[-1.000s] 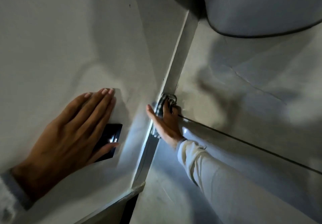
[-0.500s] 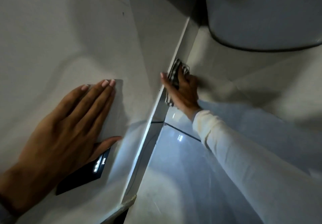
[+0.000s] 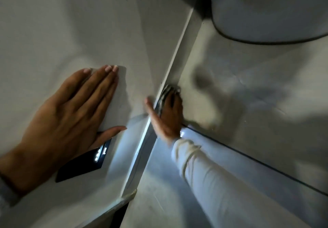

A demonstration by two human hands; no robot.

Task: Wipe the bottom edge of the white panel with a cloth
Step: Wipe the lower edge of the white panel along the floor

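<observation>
The white panel (image 3: pixel 74 29) fills the left half of the view. Its bottom edge (image 3: pixel 174 57) runs as a pale strip from the upper middle down to the lower middle. My right hand (image 3: pixel 168 114) presses a striped grey cloth (image 3: pixel 166 93) against that edge, thumb on the panel face and fingers wrapped under the edge. My left hand (image 3: pixel 71 117) lies flat on the panel face with fingers together. A black phone (image 3: pixel 83 165) with its light on lies pinned under that palm.
A light tiled floor (image 3: pixel 248 103) with a dark grout line (image 3: pixel 257 162) lies to the right of the edge. A rounded white vessel (image 3: pixel 266 9) with a dark base rim stands at the upper right. A dark gap (image 3: pixel 119 215) shows below the panel's corner.
My right hand has slid the cloth back down along the edge after reaching further up half a second ago. The left hand stays flat on the panel over the phone.
</observation>
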